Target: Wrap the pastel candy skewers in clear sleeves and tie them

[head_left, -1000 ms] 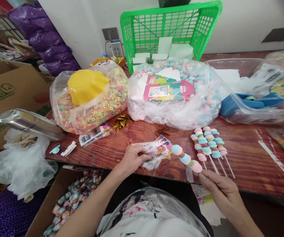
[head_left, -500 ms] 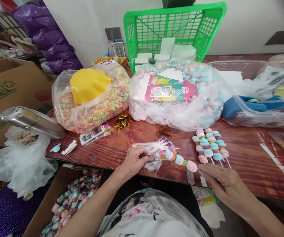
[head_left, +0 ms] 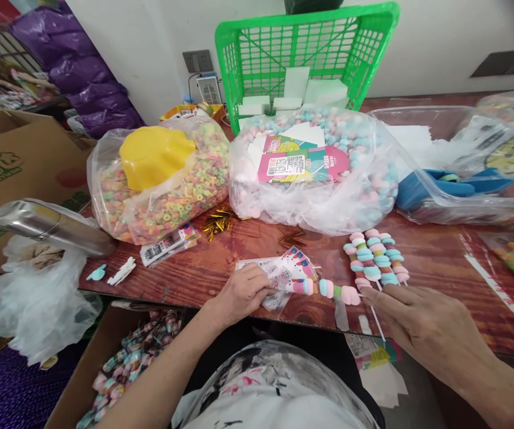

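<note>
My left hand (head_left: 243,291) is closed, pinching a clear printed packaging bag (head_left: 279,275) at the table's front edge. A marshmallow candy skewer (head_left: 338,291) in pink, blue and green lies level between my hands, its left end inside the bag's mouth. The fingers of my right hand (head_left: 426,325) are closed on the stick at the skewer's right end. Beyond that hand lie several finished-looking candy skewers (head_left: 373,259) side by side, their sticks partly hidden by it. More flat printed bags (head_left: 299,262) are fanned under the one I hold.
Behind stand a bag of ring candies (head_left: 162,202) with a yellow bowl (head_left: 156,156), a bag of marshmallows (head_left: 364,173) and a green basket (head_left: 227,71). Gold twist ties (head_left: 218,221) lie mid-table. A steel flask (head_left: 55,226) is left; below, a carton holds skewers (head_left: 136,357). A person sits far left.
The skewer's left end has gone into the bag's mouth, and the skewer is now more level. My right hand has come slightly up with the stick. The whole view has shifted a little.
</note>
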Tool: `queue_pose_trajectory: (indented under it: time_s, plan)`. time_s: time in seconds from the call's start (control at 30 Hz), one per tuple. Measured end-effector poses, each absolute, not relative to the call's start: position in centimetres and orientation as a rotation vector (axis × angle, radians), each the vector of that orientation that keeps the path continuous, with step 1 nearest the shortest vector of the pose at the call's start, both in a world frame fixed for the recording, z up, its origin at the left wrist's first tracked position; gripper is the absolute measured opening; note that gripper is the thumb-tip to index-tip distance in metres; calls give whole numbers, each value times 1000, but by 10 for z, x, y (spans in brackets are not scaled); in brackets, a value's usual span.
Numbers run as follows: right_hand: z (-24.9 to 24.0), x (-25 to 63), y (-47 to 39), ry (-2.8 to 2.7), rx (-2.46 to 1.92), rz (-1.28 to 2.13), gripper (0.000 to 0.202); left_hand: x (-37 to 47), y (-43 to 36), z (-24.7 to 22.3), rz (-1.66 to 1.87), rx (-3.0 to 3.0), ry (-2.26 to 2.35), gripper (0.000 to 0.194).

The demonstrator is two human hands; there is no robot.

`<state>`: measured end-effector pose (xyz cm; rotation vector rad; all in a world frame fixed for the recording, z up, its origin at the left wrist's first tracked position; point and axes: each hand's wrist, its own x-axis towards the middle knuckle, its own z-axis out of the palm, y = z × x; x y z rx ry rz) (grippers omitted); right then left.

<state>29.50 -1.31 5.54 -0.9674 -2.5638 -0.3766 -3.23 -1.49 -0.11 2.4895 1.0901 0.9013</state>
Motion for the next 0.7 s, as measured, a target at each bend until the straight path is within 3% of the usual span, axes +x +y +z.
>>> queue_pose_trajectory:
  time_s: [0.27,0.4,0.53,0.67,0.7]
  plan:
    - [46,291,-20,-2554,-885,-72,27,-26,-17,3,803,2561,1053,18]
    - [42,282,-25,-2445,-839,47,22,-19,-17,12,814,2535,1220,9]
    - [43,278,-23,-2394,-797,64,29,-13,-15,24,705,2498,1172,34]
    - [53,271,-20,-2418,-751,-117,35,-2,-14,32,478,2333,1131,12]
    - [56,268,-20,-2423,-731,-175,34,1,-14,33,450,2280,1160,14]
